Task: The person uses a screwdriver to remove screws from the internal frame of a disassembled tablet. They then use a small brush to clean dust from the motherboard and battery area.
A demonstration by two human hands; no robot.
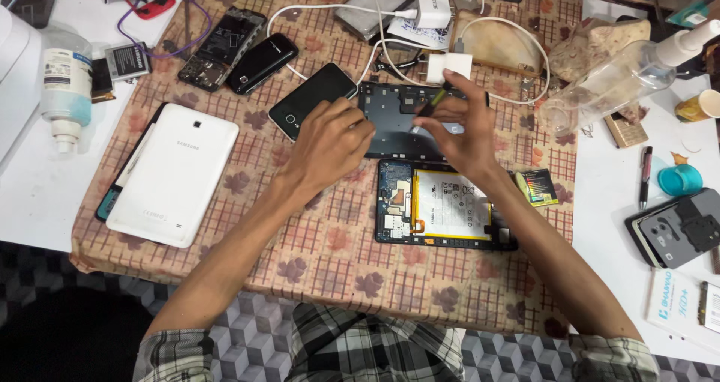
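Observation:
My left hand (331, 138) rests fingers-down on the left edge of a dark tablet back frame (396, 119) lying on the patterned cloth. My right hand (459, 123) is over the same frame, pinching a small screwdriver with a yellow-green and black handle (433, 101), its tip pointing down at the frame. Just in front of the frame lies an opened tablet (442, 206) showing its white battery and blue circuit board. A black phone (311, 99) lies face up beside my left hand.
A white tablet (174, 173) lies at the left, with two more phones (240, 52) behind it. White chargers and cables (435, 22) sit at the back. A clear spray bottle (622, 78), pen (645, 173), teal cap (681, 179) and phone parts (679, 228) are at the right.

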